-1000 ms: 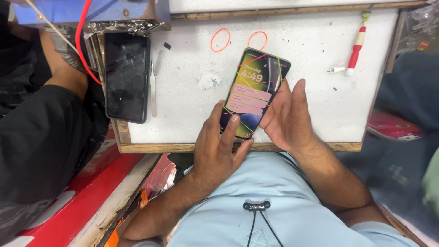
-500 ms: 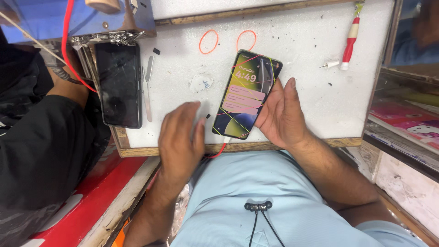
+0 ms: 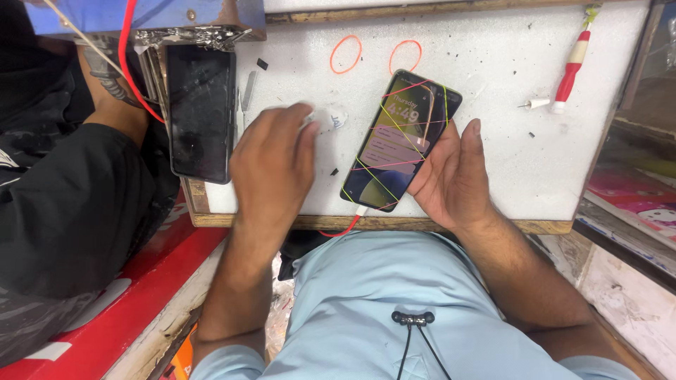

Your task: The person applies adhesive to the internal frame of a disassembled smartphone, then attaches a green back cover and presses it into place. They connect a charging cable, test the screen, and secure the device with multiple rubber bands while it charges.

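In the head view, the person sits at a white work board [image 3: 493, 63] with a wooden edge, and both hands are over it. The right hand [image 3: 454, 176] is open, the palm turned to the left and the fingers nearly straight; it supports the right side of a lit smartphone [image 3: 403, 141] that leans tilted on the board, so it props the phone more than it grips it. Thin rubber bands, yellow and red, are stretched across the phone screen, and a red cable [image 3: 341, 231] goes out from its lower end over the board edge. The left hand [image 3: 273, 165] lies palm down just beside the phone, with the fingers bent over a small white thing [image 3: 336, 116] on the board; whether the fingers really hold it cannot be told, because the hand hides most of it. 2 loose orange rubber bands [image 3: 345, 54] lie higher on the board, and a red and white screwdriver [image 3: 572, 67] lies far to the right. On the left, a dark phone [image 3: 201, 112] with a worn screen sits in a metal clamp, next to a co-worker's arm in a black sleeve [image 3: 63, 204]. A likely risk is that the phone slides off the open palm, because only 1 side is supported. The cable could also pull the phone toward the edge.
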